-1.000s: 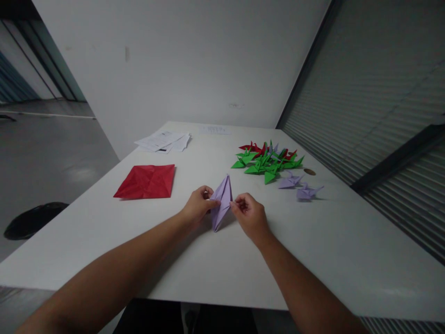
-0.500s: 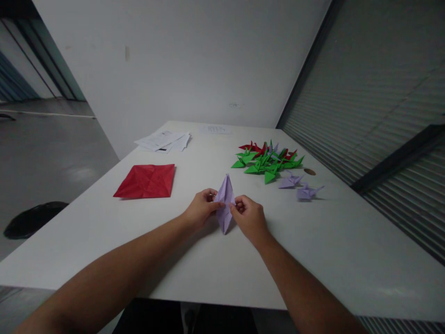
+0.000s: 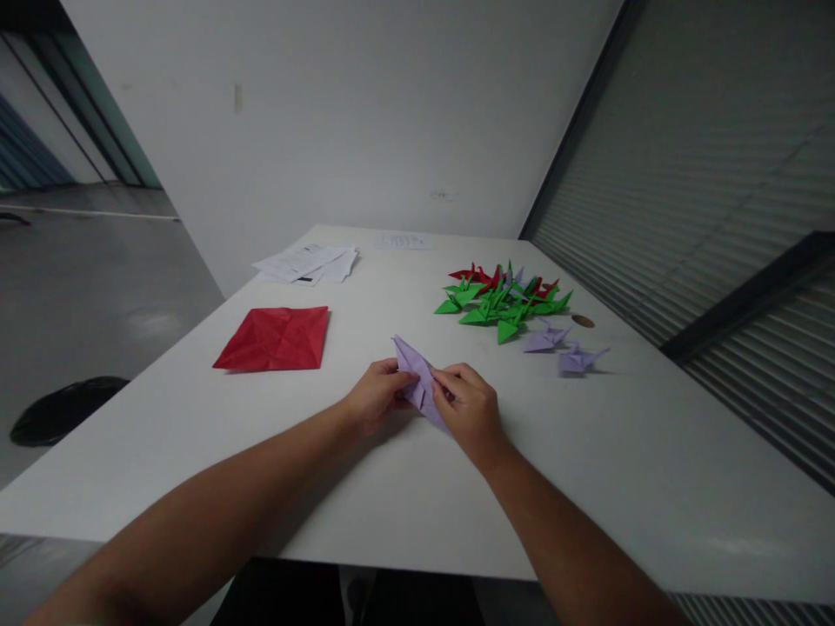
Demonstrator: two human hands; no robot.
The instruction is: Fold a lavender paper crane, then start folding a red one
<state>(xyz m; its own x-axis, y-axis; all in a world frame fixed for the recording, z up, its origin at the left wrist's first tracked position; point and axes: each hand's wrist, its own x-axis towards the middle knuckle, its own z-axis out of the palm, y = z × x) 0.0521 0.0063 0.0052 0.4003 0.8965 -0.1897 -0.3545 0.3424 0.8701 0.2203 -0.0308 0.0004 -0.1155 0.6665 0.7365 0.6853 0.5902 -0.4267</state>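
A folded lilac paper piece (image 3: 413, 368), long and pointed, lies low over the white table (image 3: 365, 487) between my hands. My left hand (image 3: 375, 398) pinches its left edge with closed fingers. My right hand (image 3: 470, 409) covers its near right part, fingers closed on it. The far tip of the paper points up and to the left. Its near end is hidden under my right hand.
A creased red paper square (image 3: 275, 339) lies to the left. Several green and red paper cranes (image 3: 499, 300) sit piled at the far right, with two lilac cranes (image 3: 561, 348) beside them. White printed sheets (image 3: 306, 263) lie at the far edge.
The lilac piece has turned: its far tip swung from pointing straight away to pointing up-left, and it now lies flatter. Both hands kept hold of it and shifted slightly.
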